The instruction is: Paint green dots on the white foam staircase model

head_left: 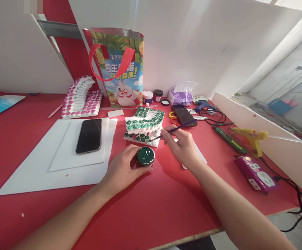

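My left hand (pixel 125 170) is wrapped round a small round jar of dark green paint (pixel 146 156), open at the top. In my right hand (pixel 183 144) is a thin dark paintbrush (pixel 182 124), its tip pointing left against the lower front of a white model (pixel 144 125). Rows of small rosette shapes cover the model, many painted dark green, a few lighter green, and some at its lower right still white. The model stands just beyond the jar on the red table.
A phone (pixel 89 135) lies on white boards (pixel 88 177) at left. Behind stand a pink-and-white model (pixel 80 99) and a gift bag (pixel 125 73). At right are another phone (pixel 184 115), a green cutter (pixel 229 140), a yellow glue gun (pixel 252 137) and a purple box (pixel 256 174) with cables.
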Motion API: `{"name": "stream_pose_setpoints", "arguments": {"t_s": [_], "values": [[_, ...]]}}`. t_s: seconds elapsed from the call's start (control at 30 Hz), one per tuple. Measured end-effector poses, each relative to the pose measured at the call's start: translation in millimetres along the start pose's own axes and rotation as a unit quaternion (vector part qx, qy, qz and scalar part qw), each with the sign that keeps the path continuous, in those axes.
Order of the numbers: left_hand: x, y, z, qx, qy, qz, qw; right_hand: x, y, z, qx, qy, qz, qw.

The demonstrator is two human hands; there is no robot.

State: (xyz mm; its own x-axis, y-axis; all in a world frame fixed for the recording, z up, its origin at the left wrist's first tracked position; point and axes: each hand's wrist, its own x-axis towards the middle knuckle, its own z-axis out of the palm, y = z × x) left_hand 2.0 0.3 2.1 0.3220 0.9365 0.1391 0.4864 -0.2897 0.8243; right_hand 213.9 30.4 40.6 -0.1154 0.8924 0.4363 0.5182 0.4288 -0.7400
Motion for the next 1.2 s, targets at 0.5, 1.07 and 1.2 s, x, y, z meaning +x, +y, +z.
{"name": "stream_pose_setpoints", "arguments": {"t_s": [0.5,1.07,1.2], "values": [[0.5,-1.7,0.8,-0.002,-0.002,0.005,1.0,-1.0,-4.2,-0.1,-0.015,-0.007,-0.014,1.0],[-0.1,-1.4,-0.3,0.0,-0.004,0.001,1.0,-1.4,-5.9,0.3,-0.044,-0.016,-0.027,0.999],[-0.5,-1.5,-0.1,0.001,-0.005,-0.001,1.0,-0.9,-7.3,-0.3,-0.057,-0.022,-0.028,0.998]]}}
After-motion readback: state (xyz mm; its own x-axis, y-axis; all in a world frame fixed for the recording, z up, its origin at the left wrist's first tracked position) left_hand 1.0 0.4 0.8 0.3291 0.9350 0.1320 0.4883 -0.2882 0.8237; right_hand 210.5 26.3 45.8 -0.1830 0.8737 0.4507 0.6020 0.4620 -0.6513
